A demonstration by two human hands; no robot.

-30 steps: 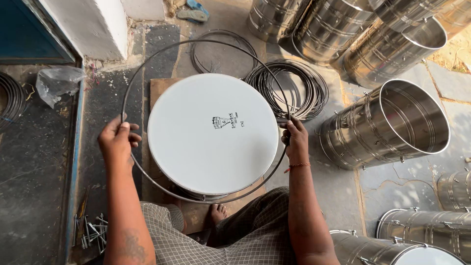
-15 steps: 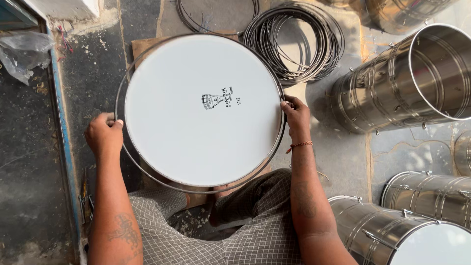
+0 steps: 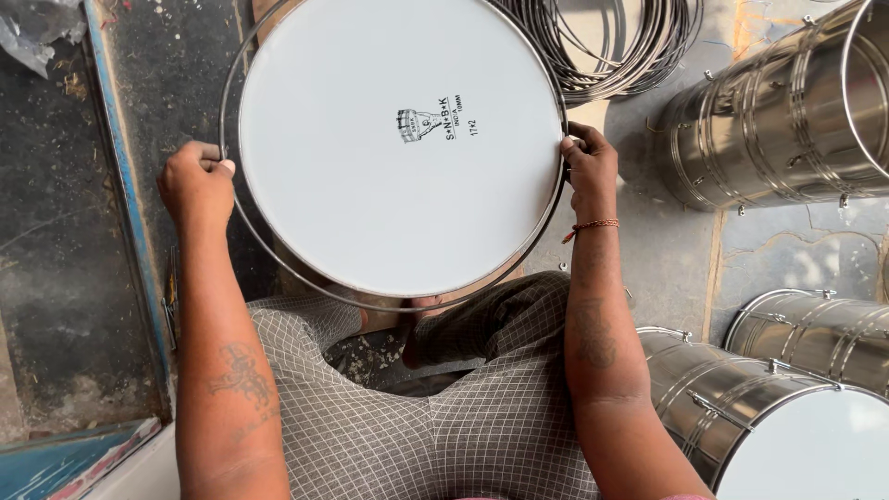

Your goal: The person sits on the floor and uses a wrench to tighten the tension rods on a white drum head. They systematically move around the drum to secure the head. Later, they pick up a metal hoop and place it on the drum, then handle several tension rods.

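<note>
Head view, looking down: a seated person holds a round white drum skin (image 3: 398, 148) over the lap, with a thin metal ring (image 3: 243, 227) circling its rim. To seat the ring well, it likely needs even pressure on both sides (no tilting). The left hand (image 3: 196, 181) is a closed fist pinching the ring; the right hand (image 3: 588, 167) pinches the skin's opposite edge. Steel drum shells (image 3: 778, 120) stand nearby.

Drum workshop: steel drum shells (image 3: 787, 111), wire hoop stack (image 3: 620, 46), concrete floor (image 3: 676, 250).
</note>
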